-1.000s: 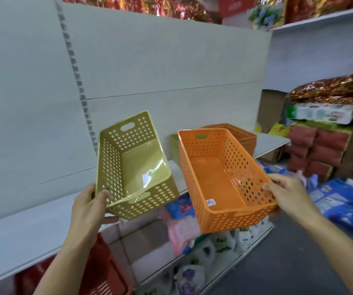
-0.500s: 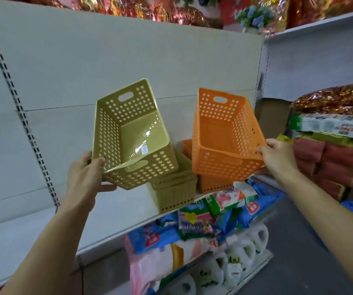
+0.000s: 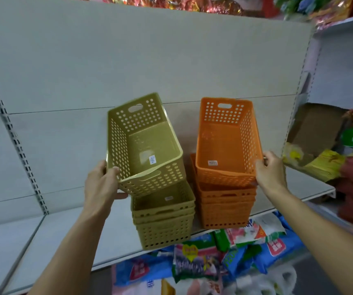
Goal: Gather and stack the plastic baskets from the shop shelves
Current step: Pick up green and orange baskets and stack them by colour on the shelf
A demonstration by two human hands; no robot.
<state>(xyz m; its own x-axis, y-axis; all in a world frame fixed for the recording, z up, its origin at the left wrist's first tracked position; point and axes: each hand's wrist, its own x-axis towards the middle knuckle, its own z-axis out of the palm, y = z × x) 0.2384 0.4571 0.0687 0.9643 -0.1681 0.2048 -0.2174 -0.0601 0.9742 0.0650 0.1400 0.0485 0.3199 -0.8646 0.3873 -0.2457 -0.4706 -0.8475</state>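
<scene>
The left hand (image 3: 102, 184) has its grip closed on the near left corner of an olive-green perforated plastic basket (image 3: 144, 143), thumb over the rim and fingers under the base. The basket is tilted, its open mouth facing the camera, and its lower edge hangs just above a stack of nested olive-green plastic baskets (image 3: 164, 218) standing on the grey shop shelf (image 3: 69, 241).

The right hand (image 3: 270, 172) grips the near right corner of an orange perforated plastic basket (image 3: 227, 141), fingers wrapped over the rim. This basket also tilts toward the camera, and its bottom edge sits in or touches the top of a stack of nested orange plastic baskets (image 3: 226, 208).

The two stacks stand just beside each other near the shelf's front edge, the olive one slightly overhanging it. To the left the shelf surface lies bare, and the pale back panel (image 3: 150, 60) rises open above both baskets. Packaged goods (image 3: 194, 260) crowd the space below the shelf.
</scene>
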